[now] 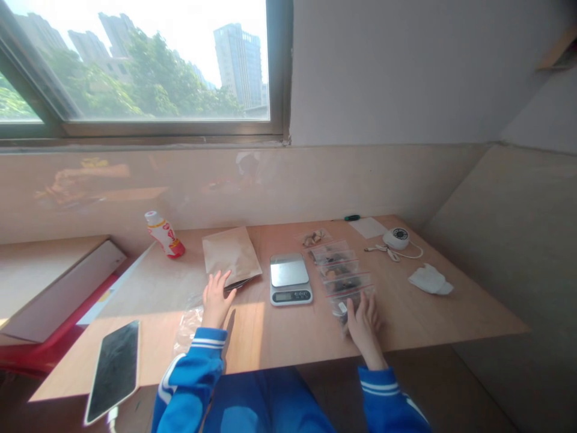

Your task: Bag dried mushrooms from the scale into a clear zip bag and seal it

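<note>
My left hand [217,304] has its fingers spread at the near edge of a brown paper pouch [231,252]. Below that hand lies a crumpled clear plastic bag [188,325]. A digital kitchen scale [290,279] with a steel top stands between my hands, nothing on its plate. My right hand [362,322] rests on the nearest of several small zip bags [341,270], fingers stretched out and apart. These bags overlap in a row and hold dark pieces that I cannot make out. One more zip bag [314,237] with pale brown pieces lies at the far end.
A red and white bottle [166,236] stands at the back left. A phone [115,367] with a cable overhangs the left front edge. To the right are a white round device [397,238] with a cord, a crumpled tissue [430,279], paper [367,227] and a green-handled screwdriver [352,218].
</note>
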{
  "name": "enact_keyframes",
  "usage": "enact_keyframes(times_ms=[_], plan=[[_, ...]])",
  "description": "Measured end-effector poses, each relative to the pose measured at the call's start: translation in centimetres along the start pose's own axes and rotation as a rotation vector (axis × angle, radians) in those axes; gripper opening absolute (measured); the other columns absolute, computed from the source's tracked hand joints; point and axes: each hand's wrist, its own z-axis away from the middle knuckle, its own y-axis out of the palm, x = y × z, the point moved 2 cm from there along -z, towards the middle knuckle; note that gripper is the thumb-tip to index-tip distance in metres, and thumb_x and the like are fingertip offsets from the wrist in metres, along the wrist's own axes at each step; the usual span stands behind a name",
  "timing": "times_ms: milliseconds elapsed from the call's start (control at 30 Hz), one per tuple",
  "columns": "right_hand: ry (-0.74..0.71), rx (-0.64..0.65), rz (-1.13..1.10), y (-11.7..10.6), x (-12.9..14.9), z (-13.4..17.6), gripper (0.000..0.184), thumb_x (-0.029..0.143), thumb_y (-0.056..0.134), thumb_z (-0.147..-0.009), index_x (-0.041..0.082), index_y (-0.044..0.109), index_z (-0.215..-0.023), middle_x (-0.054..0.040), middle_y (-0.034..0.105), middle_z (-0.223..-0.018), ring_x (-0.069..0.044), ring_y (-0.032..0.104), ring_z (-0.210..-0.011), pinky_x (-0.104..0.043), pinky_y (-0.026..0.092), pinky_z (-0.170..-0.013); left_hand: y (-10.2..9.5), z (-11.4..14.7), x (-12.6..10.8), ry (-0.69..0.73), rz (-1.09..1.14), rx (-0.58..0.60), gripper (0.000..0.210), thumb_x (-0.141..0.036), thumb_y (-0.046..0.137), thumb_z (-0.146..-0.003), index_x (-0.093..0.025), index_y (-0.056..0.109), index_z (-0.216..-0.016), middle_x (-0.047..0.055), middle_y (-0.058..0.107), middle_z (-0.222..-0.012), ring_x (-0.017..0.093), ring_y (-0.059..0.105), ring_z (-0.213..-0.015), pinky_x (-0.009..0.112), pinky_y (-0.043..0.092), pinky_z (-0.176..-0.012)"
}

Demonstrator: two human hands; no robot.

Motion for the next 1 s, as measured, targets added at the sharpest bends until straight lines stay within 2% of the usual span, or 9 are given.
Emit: enact_keyframes(times_ms=[200,300,400,500,567,667,800,900,1000], plan=[[0.053,0.097,0.008,1.2,2.8,-4.0,0.064,0.043,0.025,-0.093,0.000,0.036,-0.138,-0.0310,0.030,-0.144,-0.042,0.030,-0.134,-0.059,0.026,-0.103,0.1,-2.2,0.9,0.029,-0.016,0.110,0.039,-0.018,0.047,-0.081,-0.019,0.062,-0.117,0.012,0.062,-0.125,0.031,0.051,-0.123,0.049,0.032,-0.104],[0.027,0.018,-0.071,0.1,5.1,-4.0,0.062,0.046,0.029,-0.093,0.006,0.037,-0.139,-0.0270,0.025,-0.148,-0.042,0.017,-0.138,-0.066,0.019,-0.103,-0.9,-2.6,0.5,0.065,0.023,0.100,0.036,-0.022,0.043,-0.088,-0.024,0.062,-0.118,0.007,0.065,-0.123,0.026,0.054,-0.120,0.047,0.030,-0.108],[-0.210,-0.042,-0.395,-2.1,9.6,-2.2,0.051,0.043,0.034,-0.093,0.012,0.045,-0.133,-0.0210,0.035,-0.145,-0.034,0.025,-0.138,-0.059,0.028,-0.106,-2.5,-2.2,-0.8,0.115,0.112,0.011,0.035,-0.024,0.042,-0.090,-0.030,0.062,-0.119,0.000,0.065,-0.123,0.023,0.051,-0.124,0.045,0.028,-0.110],[-0.519,0.220,-0.710,-4.3,15.8,0.4,0.036,0.028,0.035,-0.095,0.021,0.049,-0.128,-0.0112,0.056,-0.129,-0.021,0.049,-0.124,-0.042,0.041,-0.104,-4.2,-1.2,-2.6,0.077,0.220,-0.058,0.032,-0.033,0.049,-0.088,-0.030,0.064,-0.117,0.000,0.064,-0.124,0.022,0.054,-0.120,0.036,0.041,-0.102],[-0.717,0.350,-0.779,-5.2,19.8,2.1,0.037,0.020,0.035,-0.095,0.022,0.049,-0.129,-0.0077,0.055,-0.130,-0.018,0.047,-0.126,-0.037,0.042,-0.106,-5.0,-0.5,-3.7,0.051,0.290,-0.042,0.032,-0.035,0.051,-0.087,-0.032,0.064,-0.116,-0.001,0.066,-0.121,0.021,0.061,-0.111,0.031,0.047,-0.094],[-0.925,0.315,-0.729,-5.1,23.7,3.9,0.042,0.013,0.036,-0.093,0.019,0.047,-0.132,-0.0089,0.054,-0.132,-0.019,0.038,-0.133,-0.040,0.039,-0.109,-5.9,0.2,-5.0,0.016,0.344,-0.032,0.030,-0.032,0.054,-0.086,-0.033,0.066,-0.113,-0.002,0.070,-0.113,0.019,0.066,-0.103,0.026,0.051,-0.085],[-1.014,0.271,-0.598,-3.3,24.7,5.5,0.039,0.012,0.039,-0.091,0.015,0.052,-0.128,-0.0113,0.058,-0.127,-0.022,0.041,-0.131,-0.041,0.044,-0.104,-7.0,-0.2,-5.4,-0.072,0.404,-0.134,0.028,-0.033,0.054,-0.085,-0.028,0.070,-0.107,0.001,0.073,-0.105,0.020,0.068,-0.097,0.026,0.051,-0.081],[-0.979,0.338,-0.544,-2.6,24.3,6.2,0.032,0.009,0.043,-0.088,0.014,0.060,-0.115,-0.0109,0.067,-0.107,-0.022,0.059,-0.107,-0.036,0.052,-0.091,-7.2,-0.4,-5.6,-0.091,0.453,-0.145,0.029,-0.035,0.055,-0.084,-0.025,0.071,-0.106,0.002,0.074,-0.102,0.021,0.068,-0.097,0.025,0.051,-0.080],[-0.892,0.368,-0.417,-2.3,24.6,5.8,0.022,0.008,0.046,-0.087,0.013,0.065,-0.097,-0.0099,0.067,-0.083,-0.022,0.063,-0.083,-0.035,0.055,-0.074,-6.7,0.2,-6.1,-0.080,0.450,-0.068,0.029,-0.034,0.055,-0.084,-0.027,0.070,-0.107,0.001,0.074,-0.101,0.020,0.068,-0.096,0.025,0.051,-0.078]])
